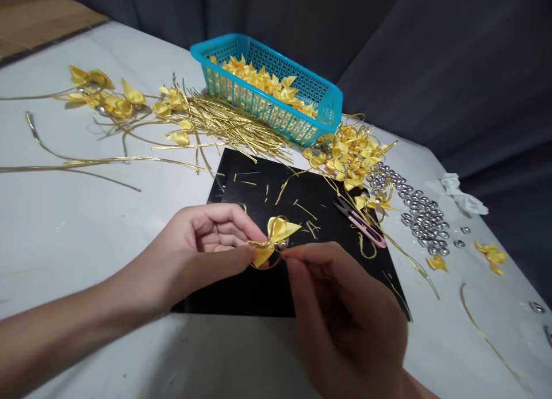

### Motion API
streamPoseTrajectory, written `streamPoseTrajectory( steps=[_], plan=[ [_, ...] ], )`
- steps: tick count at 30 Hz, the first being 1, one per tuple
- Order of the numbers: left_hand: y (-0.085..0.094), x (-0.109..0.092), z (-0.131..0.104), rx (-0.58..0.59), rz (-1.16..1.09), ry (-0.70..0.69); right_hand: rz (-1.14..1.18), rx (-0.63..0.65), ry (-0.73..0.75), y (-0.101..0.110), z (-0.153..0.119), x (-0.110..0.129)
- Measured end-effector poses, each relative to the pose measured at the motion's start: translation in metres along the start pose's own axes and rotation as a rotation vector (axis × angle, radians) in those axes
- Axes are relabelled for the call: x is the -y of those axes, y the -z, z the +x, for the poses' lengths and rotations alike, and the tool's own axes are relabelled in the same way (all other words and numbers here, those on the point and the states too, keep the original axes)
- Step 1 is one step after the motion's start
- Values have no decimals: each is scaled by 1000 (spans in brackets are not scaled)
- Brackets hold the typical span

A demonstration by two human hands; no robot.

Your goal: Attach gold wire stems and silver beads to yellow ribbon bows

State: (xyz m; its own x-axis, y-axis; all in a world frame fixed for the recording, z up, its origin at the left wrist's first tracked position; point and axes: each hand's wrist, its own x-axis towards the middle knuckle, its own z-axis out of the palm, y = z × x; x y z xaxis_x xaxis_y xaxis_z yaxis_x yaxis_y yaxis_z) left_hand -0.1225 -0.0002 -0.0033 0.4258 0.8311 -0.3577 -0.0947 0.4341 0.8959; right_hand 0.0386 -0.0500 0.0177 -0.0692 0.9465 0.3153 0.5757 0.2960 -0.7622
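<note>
Between thumb and forefinger, my left hand (215, 238) pinches a yellow ribbon bow (278, 231) that has a loop of gold cord around it and a small silver bell or bead at its middle. My right hand (340, 307) has thumb and forefinger pressed together at the bow's right side, on what looks like a thin end of the cord; its tip is mostly hidden. Both hands are above a black mat (245, 295) strewn with short gold cord scraps. Pink-handled thread snips (364, 225) lie on the mat's right part.
A turquoise basket (332, 108) of yellow bows stands at the back, beside a bundle of gold cords (233, 123). Finished-looking bows (349, 152) are heaped right of it, near many silver beads (425, 215). More bows (116, 103) lie left. White crumpled pieces (466, 200) sit far right.
</note>
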Motion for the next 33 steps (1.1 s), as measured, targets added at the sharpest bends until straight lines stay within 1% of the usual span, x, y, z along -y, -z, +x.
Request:
streamPoseTrajectory(
  steps=[9, 16, 20, 23, 28, 30, 33],
  plan=[
    [-1, -2, 0, -25, 39, -13, 48, 29, -34, 1, 0, 1],
    [-1, 1, 0, 3, -16, -34, 156, 17, -75, -2, 0, -2],
    [-4, 1, -3, -70, 15, -77, 171, 44, -111, -3, 1, -2],
    [-7, 0, -7, -111, 62, -104, 202, 59, -101, -3, 2, -1],
    [-10, -3, -9, -144, 107, -135, 201, 60, -110, -3, 2, -3],
    [-10, -3, -9, -145, 128, -135, 213, 67, -105, -3, 2, -3],
    [-8, 0, -10, -167, 199, -181, 222, 59, -98, -4, 3, -4]
  ],
)
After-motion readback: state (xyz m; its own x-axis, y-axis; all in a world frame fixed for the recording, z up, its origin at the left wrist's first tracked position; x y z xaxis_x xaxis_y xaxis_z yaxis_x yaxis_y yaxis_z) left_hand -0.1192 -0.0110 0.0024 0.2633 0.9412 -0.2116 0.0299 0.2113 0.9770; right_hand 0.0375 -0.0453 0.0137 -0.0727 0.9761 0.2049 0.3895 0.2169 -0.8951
